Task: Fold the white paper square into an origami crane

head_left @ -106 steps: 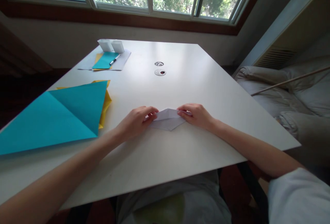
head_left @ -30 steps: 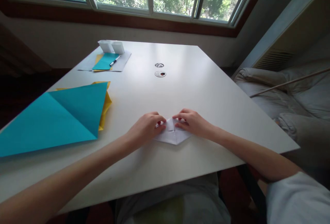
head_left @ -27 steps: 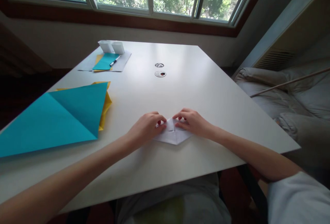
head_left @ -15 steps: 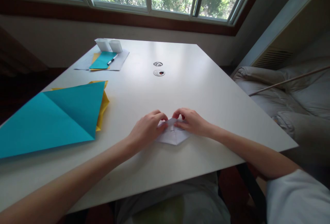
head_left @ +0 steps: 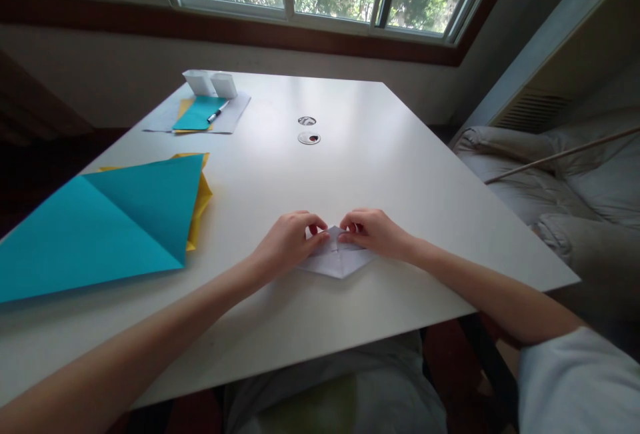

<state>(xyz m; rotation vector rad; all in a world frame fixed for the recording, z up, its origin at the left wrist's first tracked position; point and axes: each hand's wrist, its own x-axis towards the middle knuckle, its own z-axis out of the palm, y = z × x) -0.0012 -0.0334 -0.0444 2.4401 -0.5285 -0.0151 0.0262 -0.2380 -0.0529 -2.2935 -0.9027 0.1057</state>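
A small folded piece of white paper (head_left: 340, 265) lies on the table close to its front edge, one corner pointing toward me and one away. Creases run across its middle. My left hand (head_left: 296, 239) has thumb and fingers closed on the paper's far left side. On the far right side, my right hand (head_left: 374, 231) pinches it in the same way. Both thumbs rest on top of the sheet, near its centre. The fingers cover the paper's left and right parts.
A large creased blue sheet (head_left: 130, 227) over crumpled yellow paper (head_left: 200, 211) lies left on the white table (head_left: 410, 174). Farther back are small blue sheets (head_left: 197, 114), a pen (head_left: 218, 112) and two white folded boxes (head_left: 223, 85). Two round discs (head_left: 309, 138) lie mid-table.
The hands have shifted slightly apart along the paper's far edges, and more of its far corner and middle shows. The camera view has tilted a little.
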